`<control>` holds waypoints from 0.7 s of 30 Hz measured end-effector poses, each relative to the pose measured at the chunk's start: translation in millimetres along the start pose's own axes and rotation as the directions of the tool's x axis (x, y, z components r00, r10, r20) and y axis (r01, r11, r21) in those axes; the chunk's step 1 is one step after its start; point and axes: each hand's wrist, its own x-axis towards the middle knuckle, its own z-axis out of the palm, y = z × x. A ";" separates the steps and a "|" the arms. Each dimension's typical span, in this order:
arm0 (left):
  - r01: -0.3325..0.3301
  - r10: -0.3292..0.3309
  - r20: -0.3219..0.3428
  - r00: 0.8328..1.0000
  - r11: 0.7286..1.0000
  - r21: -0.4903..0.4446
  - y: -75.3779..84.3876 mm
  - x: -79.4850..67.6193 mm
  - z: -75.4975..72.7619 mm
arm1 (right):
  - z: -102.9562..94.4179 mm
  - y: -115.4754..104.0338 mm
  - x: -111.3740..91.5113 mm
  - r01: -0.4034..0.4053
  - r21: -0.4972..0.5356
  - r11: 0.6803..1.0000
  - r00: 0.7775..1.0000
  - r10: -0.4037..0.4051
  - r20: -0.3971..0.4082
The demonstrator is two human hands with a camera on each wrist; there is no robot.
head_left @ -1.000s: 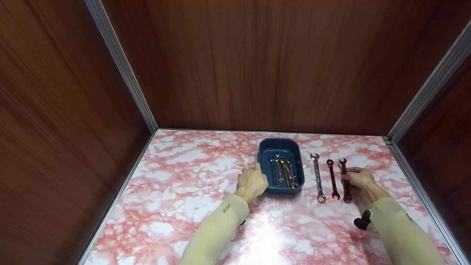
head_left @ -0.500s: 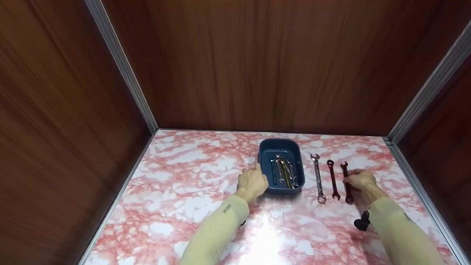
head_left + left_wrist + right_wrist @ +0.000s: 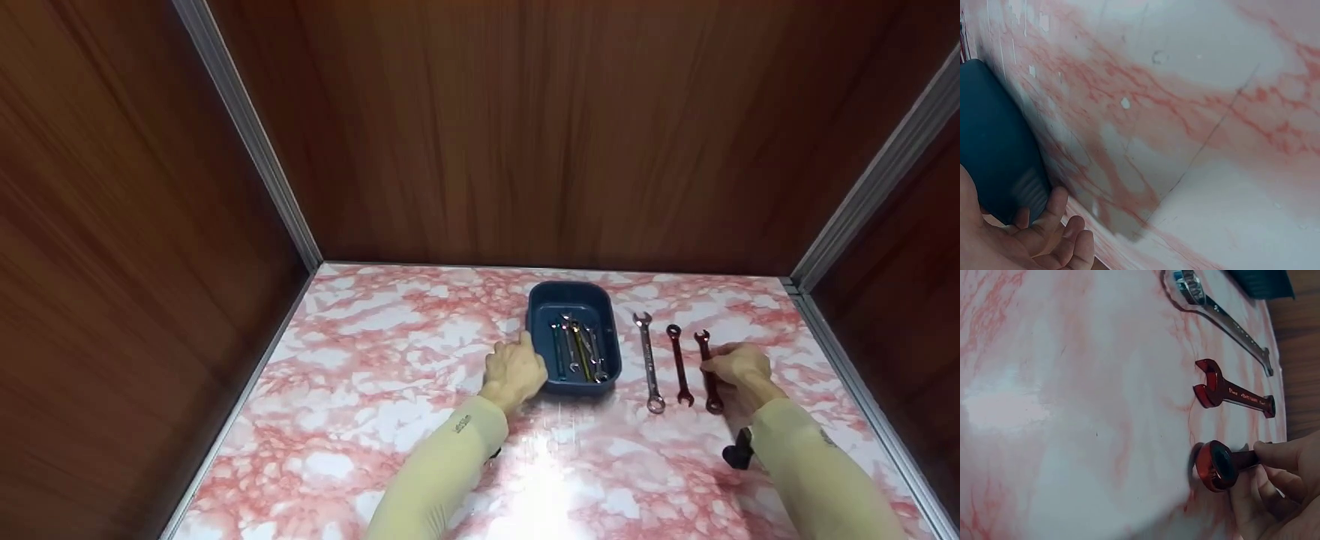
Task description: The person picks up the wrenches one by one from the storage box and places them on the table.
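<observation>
A dark blue plastic bin (image 3: 570, 291) stands toward the back of the marbled table, with several small combination wrenches (image 3: 577, 349) inside. My left hand (image 3: 515, 370) grips the bin's left side, its fingers curled at the wall; part of the grip is hidden. To the right, a large silver wrench (image 3: 649, 364) and a red wrench (image 3: 679, 366) lie side by side. My right hand (image 3: 741, 367) pinches a second red wrench (image 3: 708, 373) at its shank, roughly parallel to the others. Its ring end (image 3: 1217, 467) points toward me, close over the table in the right wrist view.
Brown wood-grain panels (image 3: 480, 135) rise behind and on both sides of the table, with metal profiles (image 3: 259, 142) along the corners. Bright glare lies on the tabletop (image 3: 536, 480) in front of the bin.
My right hand has shifted the red wrench slightly to the right, and its open end now sits a bit nearer me. My left hand and the bin have stayed put.
</observation>
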 end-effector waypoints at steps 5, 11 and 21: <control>-0.008 0.009 -0.017 1.000 1.000 0.011 0.7 -2.4 -1.4 | 0.6 0.4 -1.3 0.010 -0.016 1.000 1.000 -0.010 -0.017; -0.003 0.003 -0.021 1.000 1.000 0.014 1.2 0.4 -0.4 | 1.7 0.8 0.3 0.036 -0.058 0.998 0.998 -0.038 -0.044; -0.003 0.003 -0.031 1.000 1.000 0.009 1.2 -2.1 -0.1 | 4.2 -0.6 -1.6 0.012 -0.032 0.999 0.999 -0.014 -0.047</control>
